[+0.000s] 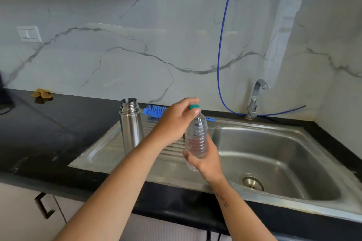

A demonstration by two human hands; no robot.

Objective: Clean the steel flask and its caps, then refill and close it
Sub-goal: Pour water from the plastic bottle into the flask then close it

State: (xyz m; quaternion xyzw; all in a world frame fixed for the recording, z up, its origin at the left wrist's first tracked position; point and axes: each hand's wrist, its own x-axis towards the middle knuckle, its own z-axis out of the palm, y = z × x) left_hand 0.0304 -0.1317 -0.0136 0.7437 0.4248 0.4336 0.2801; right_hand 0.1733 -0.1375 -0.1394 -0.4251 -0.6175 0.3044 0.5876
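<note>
The steel flask (131, 123) stands upright and uncapped on the sink's ribbed drainboard (109, 148). My right hand (207, 159) grips the lower part of a clear plastic water bottle (196, 137), held above the drainboard beside the basin. My left hand (174, 121) pinches the bottle's teal cap (195, 107) from above. A blue bottle brush (154, 112) lies behind my left hand along the sink's back edge. The flask's caps are not in view.
The steel sink basin (274, 154) with its drain (253, 182) lies to the right, with a chrome tap (255, 98) and a blue hose (222, 45) behind it. Black countertop (49, 133) stretches left, where a yellow cloth (42, 94) lies by the wall.
</note>
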